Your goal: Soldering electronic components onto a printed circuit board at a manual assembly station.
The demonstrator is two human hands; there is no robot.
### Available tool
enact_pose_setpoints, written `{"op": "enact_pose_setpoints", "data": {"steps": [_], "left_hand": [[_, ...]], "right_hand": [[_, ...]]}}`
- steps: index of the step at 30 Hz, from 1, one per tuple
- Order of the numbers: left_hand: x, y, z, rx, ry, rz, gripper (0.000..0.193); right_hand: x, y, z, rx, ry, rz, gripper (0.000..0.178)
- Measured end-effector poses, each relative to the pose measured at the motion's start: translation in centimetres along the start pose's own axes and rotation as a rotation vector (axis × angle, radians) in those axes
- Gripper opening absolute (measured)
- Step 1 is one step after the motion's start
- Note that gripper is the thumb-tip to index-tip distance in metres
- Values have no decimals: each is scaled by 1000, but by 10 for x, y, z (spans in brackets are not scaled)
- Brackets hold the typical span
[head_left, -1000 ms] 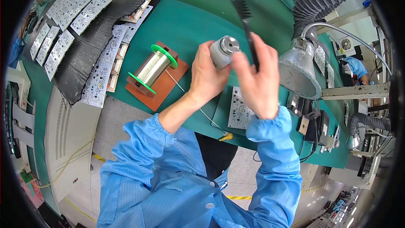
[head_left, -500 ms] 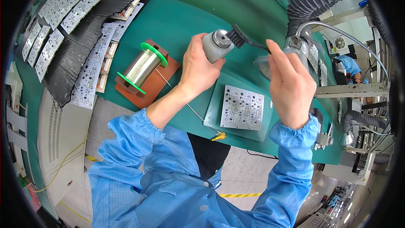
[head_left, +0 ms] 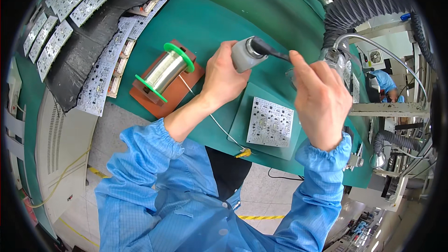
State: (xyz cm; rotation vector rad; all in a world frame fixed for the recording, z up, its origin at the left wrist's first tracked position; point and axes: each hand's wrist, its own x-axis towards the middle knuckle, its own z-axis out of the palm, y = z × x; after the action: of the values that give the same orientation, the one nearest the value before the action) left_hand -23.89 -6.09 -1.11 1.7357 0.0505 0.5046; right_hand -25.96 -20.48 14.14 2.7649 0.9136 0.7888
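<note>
My left hand (head_left: 225, 75) is wrapped round a whitish dispenser bottle (head_left: 242, 57) with a metal top, tilted toward the right. A black brush (head_left: 270, 49) is gripped by its handle in my right hand (head_left: 322, 91). The brush head is against the bottle's metal top, and its bristles are hidden from view. Below and between the hands, a circuit board (head_left: 269, 122) full of small parts lies on a green plate (head_left: 237, 125). Left of my left hand, a spool of solder wire (head_left: 165, 72) with green rims sits on a brown stand (head_left: 186, 84).
More circuit boards (head_left: 56, 46) lie on black sheeting (head_left: 77, 77) at the left. A ribbed black exhaust hose (head_left: 368, 11) and a bent metal tube (head_left: 396, 49) stand at the right. A yellow-ended cord (head_left: 242, 153) crosses the green mat's front edge. Another person (head_left: 385, 81) is at the far right.
The brush has come down from just beside the bottle's top onto it. My left hand has tipped the bottle further to the right.
</note>
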Motion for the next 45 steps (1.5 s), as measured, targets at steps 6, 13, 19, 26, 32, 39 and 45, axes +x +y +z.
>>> {"op": "enact_pose_setpoints", "data": {"steps": [6, 13, 19, 26, 32, 39, 45], "left_hand": [[3, 3, -1, -16, -13, -20, 43], [5, 4, -3, -12, -15, -23, 41], [1, 3, -1, -21, 5, -40, 39], [3, 1, 0, -54, 8, -64, 33], [7, 0, 2, -48, 8, -65, 34], [6, 4, -2, -29, -57, -65, 41], [5, 1, 1, 22, -37, 52, 48]], "right_hand": [[0, 1, 3, 18, 6, 24, 27], [2, 0, 3, 56, 11, 31, 26], [1, -1, 2, 55, 15, 43, 28], [-2, 0, 5, 92, 7, 66, 29], [-1, 3, 6, 48, 17, 81, 28], [-6, 3, 6, 79, 43, 91, 27], [-9, 6, 6, 73, 46, 119, 27]]}}
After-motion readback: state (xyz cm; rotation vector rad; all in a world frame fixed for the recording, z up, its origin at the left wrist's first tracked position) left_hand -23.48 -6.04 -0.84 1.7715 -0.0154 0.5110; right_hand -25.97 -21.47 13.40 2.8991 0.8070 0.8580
